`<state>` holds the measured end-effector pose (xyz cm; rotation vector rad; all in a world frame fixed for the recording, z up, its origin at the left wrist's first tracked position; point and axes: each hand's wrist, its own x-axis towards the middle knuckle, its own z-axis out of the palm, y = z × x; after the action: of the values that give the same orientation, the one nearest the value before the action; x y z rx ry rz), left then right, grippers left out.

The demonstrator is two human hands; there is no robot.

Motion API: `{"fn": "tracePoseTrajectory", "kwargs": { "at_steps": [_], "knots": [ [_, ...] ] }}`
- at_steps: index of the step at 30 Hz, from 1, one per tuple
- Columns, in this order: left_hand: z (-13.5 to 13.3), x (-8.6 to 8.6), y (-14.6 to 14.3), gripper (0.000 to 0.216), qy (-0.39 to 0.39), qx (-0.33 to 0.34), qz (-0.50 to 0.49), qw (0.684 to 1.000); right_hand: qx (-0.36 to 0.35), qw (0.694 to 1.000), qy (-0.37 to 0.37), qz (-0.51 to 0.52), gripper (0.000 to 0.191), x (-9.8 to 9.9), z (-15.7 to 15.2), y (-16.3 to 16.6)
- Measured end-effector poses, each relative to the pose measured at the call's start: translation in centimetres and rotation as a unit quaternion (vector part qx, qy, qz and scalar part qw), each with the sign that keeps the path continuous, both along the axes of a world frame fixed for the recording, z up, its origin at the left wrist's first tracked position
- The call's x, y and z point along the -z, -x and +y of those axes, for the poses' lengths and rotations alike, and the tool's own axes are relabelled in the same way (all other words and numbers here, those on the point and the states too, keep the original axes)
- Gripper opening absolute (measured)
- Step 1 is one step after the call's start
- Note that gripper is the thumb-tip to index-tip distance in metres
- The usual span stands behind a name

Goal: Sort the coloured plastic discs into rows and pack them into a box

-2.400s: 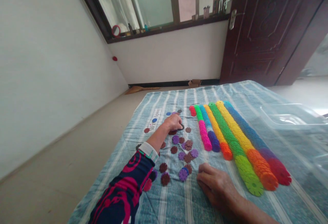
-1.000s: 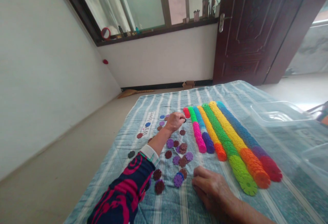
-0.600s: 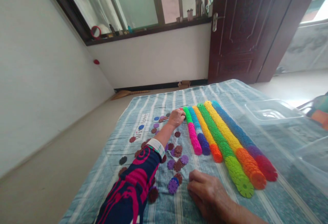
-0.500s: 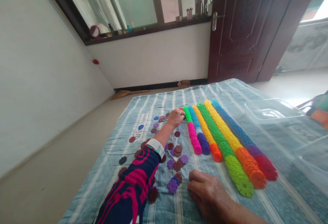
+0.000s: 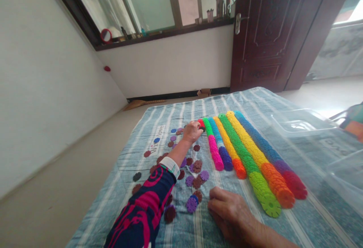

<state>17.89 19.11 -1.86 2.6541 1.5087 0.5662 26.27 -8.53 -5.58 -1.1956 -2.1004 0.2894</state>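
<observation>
Fingers of the right hand curled in, knuckles up, resting on striped cloth; underside hidden. Just left: purple disc overlapping a blue disc. More loose discs, mostly brown and purple, scattered around the patterned sleeve; dark grey disc left of it. Right side: colored disc rows side by side, lime end of the green row nearest. Farther up, left hand: fingers bent, gap narrow, tips at a black disc; pinching or only touching, can't tell. That disc is at the near end of the short red row, beside the green-pink row. Clear plastic box off right. Beyond: cardboard, dark red door, sill with red-rimmed mirror, flask.
</observation>
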Motion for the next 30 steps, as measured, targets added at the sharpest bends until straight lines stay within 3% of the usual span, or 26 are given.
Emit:
{"fn": "tracePoseTrajectory", "kwargs": {
  "at_steps": [14,25,30],
  "knots": [
    [-0.7,0.0,0.3,0.008,0.022,-0.028,-0.025,0.999,-0.001,1.000,-0.009,-0.002,0.024,0.4,0.0,-0.1],
    [3.3,-1.4,6.9,0.017,0.024,-0.142,-0.031,0.989,0.000,1.000,-0.021,0.015,0.024,1.3,0.0,0.2],
    [3.9,-1.4,8.1,0.019,0.048,-0.164,-0.016,0.985,0.018,0.999,-0.027,0.017,0.026,2.1,0.0,0.4]
  ]
}}
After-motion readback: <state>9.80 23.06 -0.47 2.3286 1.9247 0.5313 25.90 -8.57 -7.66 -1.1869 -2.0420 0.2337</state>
